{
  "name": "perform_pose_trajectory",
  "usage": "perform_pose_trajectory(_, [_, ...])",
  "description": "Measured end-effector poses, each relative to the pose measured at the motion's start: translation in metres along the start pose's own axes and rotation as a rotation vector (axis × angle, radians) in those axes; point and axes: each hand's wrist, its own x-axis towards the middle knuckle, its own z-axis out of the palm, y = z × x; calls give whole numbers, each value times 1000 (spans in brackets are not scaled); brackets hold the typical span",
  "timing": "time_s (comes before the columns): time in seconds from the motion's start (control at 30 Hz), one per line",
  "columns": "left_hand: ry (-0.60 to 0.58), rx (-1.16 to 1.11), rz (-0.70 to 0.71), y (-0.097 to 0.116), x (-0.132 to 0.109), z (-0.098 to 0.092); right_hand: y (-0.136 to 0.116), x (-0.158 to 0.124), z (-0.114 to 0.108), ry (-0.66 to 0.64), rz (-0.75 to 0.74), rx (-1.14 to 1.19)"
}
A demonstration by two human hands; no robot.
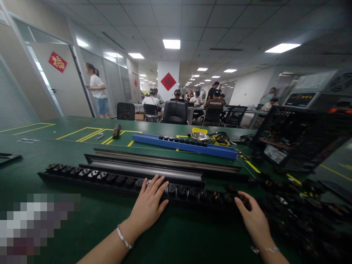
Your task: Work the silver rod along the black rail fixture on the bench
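Observation:
A long black power strip (110, 180) with a row of sockets lies across the green table (82, 220) in front of me. My left hand (148, 205) rests flat on its middle, fingers spread over the sockets. My right hand (251, 216) lies at the strip's right end, fingers stretched onto the sockets there. Neither hand holds anything. Behind the strip lie a silver-and-black metal rail (145, 169) and a second long rail (170, 159).
A blue rail (184, 145) carrying socket modules lies farther back, with a metal bowl (200, 136) and cables beside it. Loose black socket modules (297, 209) are heaped at the right, near a dark open machine chassis (297, 139). People sit at tables and one person stands beyond.

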Motion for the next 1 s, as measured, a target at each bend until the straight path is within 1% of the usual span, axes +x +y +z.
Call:
perform_pose_trajectory(0.1, [-5,3,3,3,0,-1,1,-2,-1,3,5,-2])
perform_pose_trajectory(0.33, [15,-11,36,9,2,0,-2,-2,0,44,-41,-62])
perform_pose_trajectory(0.63, [41,-50,25,9,2,2,3,3,3,64,-107,-77])
perform_pose_trajectory(0.83, [24,-64,21,9,3,2,0,4,2,69,-83,-103])
perform_pose_trajectory(1.0, [45,-75,24,10,3,2,-1,7,1,76,-67,-93])
